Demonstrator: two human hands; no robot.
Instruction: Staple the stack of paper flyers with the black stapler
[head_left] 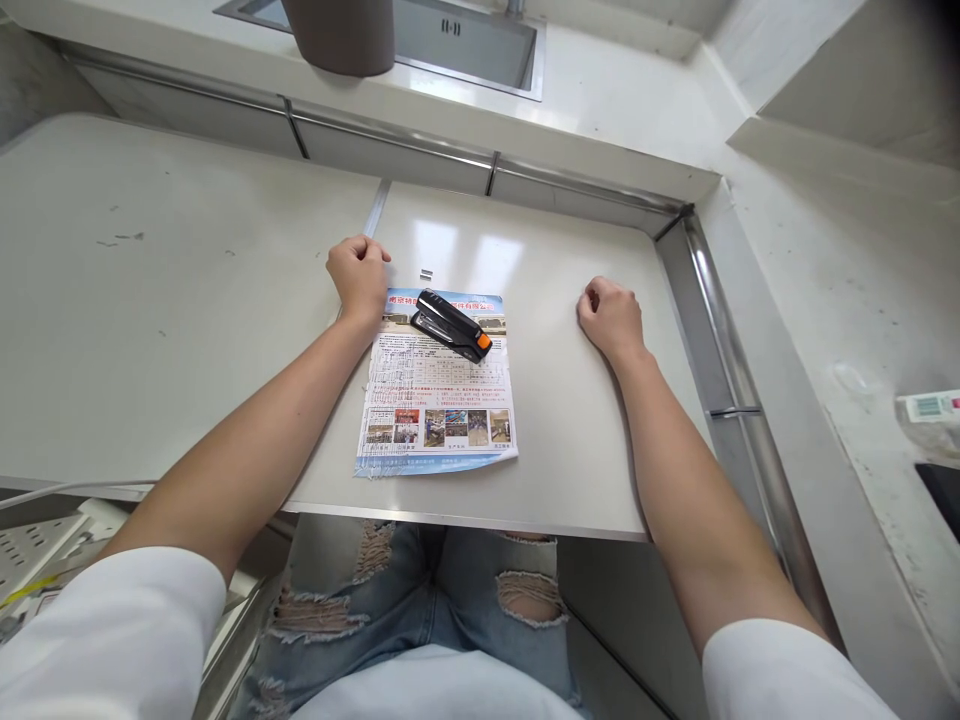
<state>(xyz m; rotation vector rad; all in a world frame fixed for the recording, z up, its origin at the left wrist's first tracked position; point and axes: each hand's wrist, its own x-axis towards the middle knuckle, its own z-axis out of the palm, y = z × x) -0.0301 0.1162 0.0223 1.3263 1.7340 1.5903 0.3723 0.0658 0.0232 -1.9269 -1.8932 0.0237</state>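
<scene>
Loosely curled with nothing visible in it, my left hand [358, 272] rests on the white table just off the upper left corner of a printed leaflet [442, 400]. On the upper part of the leaflet lies a black stapler [451, 326] with an orange tip, set at a slant. Two small strips of staples [426, 275] sit on the table above the leaflet. Many staples appear along the leaflet's left side. My right hand [611, 315] is also curled closed, resting on the table well to the right of the leaflet and apart from the stapler.
The white table [225, 290] meets a raised counter [615, 110] at the back. On that counter are a metal sink [480, 75] and a dark brown container [346, 35]. A wall ledge with metal trim [716, 290] bounds the right side.
</scene>
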